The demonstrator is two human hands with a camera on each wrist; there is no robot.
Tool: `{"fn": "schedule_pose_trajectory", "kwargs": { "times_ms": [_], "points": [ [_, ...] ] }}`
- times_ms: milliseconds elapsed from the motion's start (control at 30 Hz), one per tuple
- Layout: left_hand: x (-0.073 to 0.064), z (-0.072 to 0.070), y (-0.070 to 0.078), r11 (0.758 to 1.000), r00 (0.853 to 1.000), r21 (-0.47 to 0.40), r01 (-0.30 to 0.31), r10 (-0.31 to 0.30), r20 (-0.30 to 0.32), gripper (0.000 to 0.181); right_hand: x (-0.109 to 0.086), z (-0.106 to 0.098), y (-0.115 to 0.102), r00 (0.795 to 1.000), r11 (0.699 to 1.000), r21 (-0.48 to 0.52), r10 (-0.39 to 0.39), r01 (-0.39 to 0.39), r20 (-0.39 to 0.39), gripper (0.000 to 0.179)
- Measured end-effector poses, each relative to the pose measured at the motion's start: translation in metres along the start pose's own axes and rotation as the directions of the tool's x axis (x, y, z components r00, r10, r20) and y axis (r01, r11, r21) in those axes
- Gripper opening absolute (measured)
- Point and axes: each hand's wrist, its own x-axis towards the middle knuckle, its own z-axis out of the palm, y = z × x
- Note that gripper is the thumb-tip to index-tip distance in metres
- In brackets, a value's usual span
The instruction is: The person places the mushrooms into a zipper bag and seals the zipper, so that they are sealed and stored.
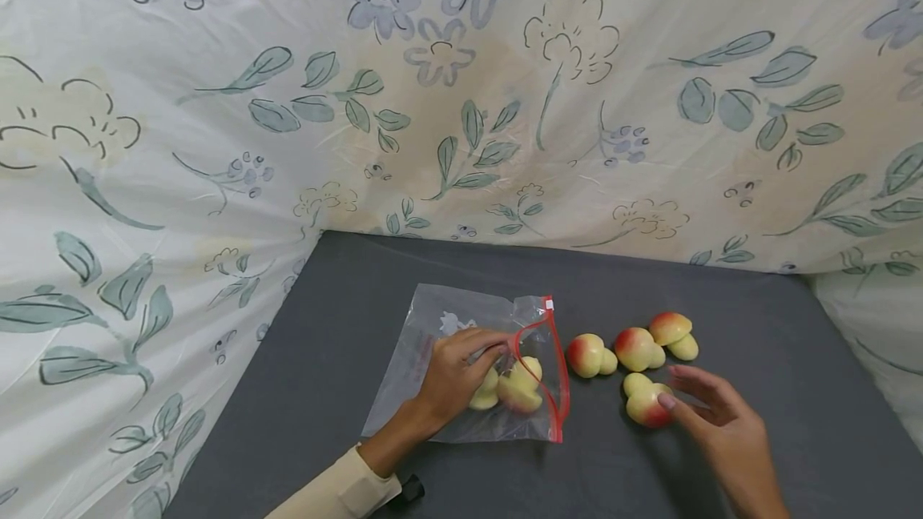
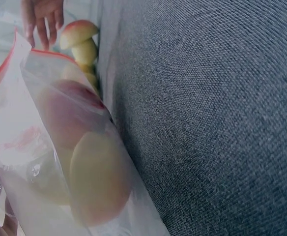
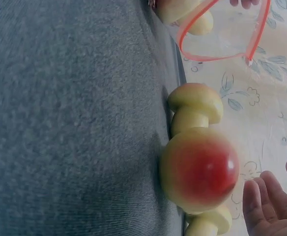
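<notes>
A clear zip bag [image 1: 392,399] with a red zip edge lies on the dark table, its mouth gaping to the right. Inside it are yellow and red mushroom-shaped pieces [image 1: 521,399]. My left hand [image 1: 457,371] pinches the bag's upper layer close to the red edge. Beside the nearest loose mushroom-shaped piece [image 3: 200,167], my right hand [image 1: 728,431] holds its fingers apart and grips nothing; in the head view its thumb overlaps that piece, and touch is unclear. The right wrist view shows the right hand's fingers [image 3: 269,201] just off the piece.
More loose mushroom-shaped pieces lie right of the bag: one by its mouth [image 1: 587,356], one in the middle [image 1: 636,349] and one farther back [image 1: 671,328]. A floral cloth [image 1: 461,158] hangs behind the dark table [image 1: 346,287] and along its sides.
</notes>
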Motion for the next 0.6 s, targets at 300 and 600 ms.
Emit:
{"fn": "schedule_pose_trajectory", "kwargs": {
  "times_ms": [300,600],
  "points": [
    [0.001,0.000,0.001,1.000,1.000,0.014,-0.003,0.003,0.008,0.023,0.004,-0.002,0.007,0.999,0.992,-0.120,0.050,-0.050,-0.008,0.054],
    [0.001,-0.001,0.002,1.000,1.000,0.013,0.001,-0.001,0.011,0.021,0.007,-0.003,0.016,0.993,0.981,-0.152,0.117,-0.117,-0.008,0.065]
  ]
}}
